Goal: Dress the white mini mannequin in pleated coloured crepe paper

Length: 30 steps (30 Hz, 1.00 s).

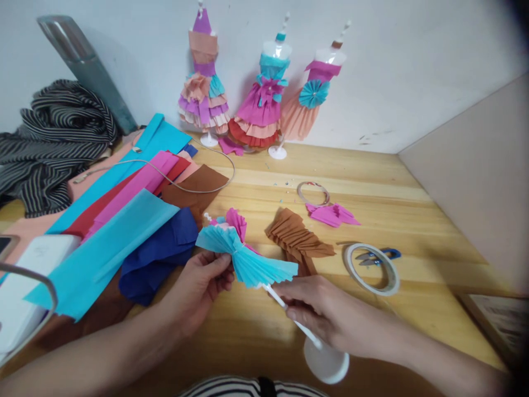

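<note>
A small white dress-form stand [306,330] lies tilted over the table, its round base toward me. Its upper part wears a pleated light-blue paper dress [264,266], gathered at the middle, with a pink paper piece [236,221] behind the top. My left hand [212,270] is closed, thumb and fingers pinching the blue paper at its left edge. My right hand [314,309] is closed round the white pole below the skirt; some of its fingers are hidden behind. Just beyond lies a pleated brown paper piece [300,237].
Three paper-dressed stands [275,110] line the wall. Coloured paper sheets [119,237], a white box-like device [35,286], a cable [144,161] and striped cloth [61,138] cover the left. A tape roll [392,278], blue-handled snips [390,253] and a thin ring [313,194] lie right.
</note>
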Each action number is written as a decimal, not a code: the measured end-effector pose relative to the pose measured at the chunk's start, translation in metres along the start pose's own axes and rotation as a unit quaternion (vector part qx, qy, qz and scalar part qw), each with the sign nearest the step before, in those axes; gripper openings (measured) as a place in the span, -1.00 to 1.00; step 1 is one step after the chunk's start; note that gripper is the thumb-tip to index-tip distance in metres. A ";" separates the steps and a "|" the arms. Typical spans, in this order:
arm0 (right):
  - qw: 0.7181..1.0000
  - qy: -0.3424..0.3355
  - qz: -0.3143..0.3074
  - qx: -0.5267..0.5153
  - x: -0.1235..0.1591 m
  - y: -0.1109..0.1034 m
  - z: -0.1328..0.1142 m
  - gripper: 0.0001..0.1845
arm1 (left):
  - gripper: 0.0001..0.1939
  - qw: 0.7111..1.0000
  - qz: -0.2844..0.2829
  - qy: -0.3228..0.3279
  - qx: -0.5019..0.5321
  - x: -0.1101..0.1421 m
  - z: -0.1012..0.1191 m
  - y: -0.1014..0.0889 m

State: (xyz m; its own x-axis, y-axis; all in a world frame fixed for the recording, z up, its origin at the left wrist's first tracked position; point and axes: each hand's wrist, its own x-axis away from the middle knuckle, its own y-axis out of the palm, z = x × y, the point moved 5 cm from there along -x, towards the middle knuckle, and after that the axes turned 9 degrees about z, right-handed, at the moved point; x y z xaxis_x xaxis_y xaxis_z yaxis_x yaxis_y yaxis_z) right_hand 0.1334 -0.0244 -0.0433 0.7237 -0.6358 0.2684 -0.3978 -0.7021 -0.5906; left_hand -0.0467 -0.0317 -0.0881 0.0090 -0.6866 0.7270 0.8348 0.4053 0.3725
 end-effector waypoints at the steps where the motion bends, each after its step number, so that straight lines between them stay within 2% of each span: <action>1: 1.000 0.000 -0.002 -0.001 0.000 0.001 0.000 -0.84 | -0.72 1.000 -0.001 -0.001 0.000 0.000 0.000 0.000; 6: 1.000 0.010 0.000 0.010 0.001 0.002 0.003 -0.84 | -0.85 1.000 -0.002 -0.013 0.005 0.001 0.001 0.000; 12: 1.000 0.012 0.021 0.019 0.001 -0.001 0.002 -0.83 | -0.89 1.000 0.010 -0.024 0.005 0.000 0.001 -0.001; 19: 0.992 0.089 0.038 0.082 0.002 -0.003 0.013 -0.84 | -0.80 0.997 0.024 -0.052 -0.050 0.011 -0.006 -0.011; 24: 0.991 0.096 0.036 0.090 0.000 0.001 0.015 -0.84 | -0.73 0.989 -0.036 -0.077 -0.121 0.024 -0.013 -0.007; 30: 0.993 0.074 0.078 0.052 0.004 -0.009 0.016 -0.86 | -0.75 0.975 -0.090 -0.105 -0.172 0.028 -0.017 -0.001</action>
State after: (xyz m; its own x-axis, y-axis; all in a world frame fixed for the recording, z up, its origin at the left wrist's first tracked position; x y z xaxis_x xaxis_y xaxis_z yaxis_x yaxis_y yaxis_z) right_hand 0.1491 -0.0156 -0.0487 0.5636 -0.7803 0.2712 -0.4325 -0.5584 -0.7079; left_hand -0.0380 -0.0614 -0.0784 -0.2376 -0.5738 0.7838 0.9483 0.0378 0.3151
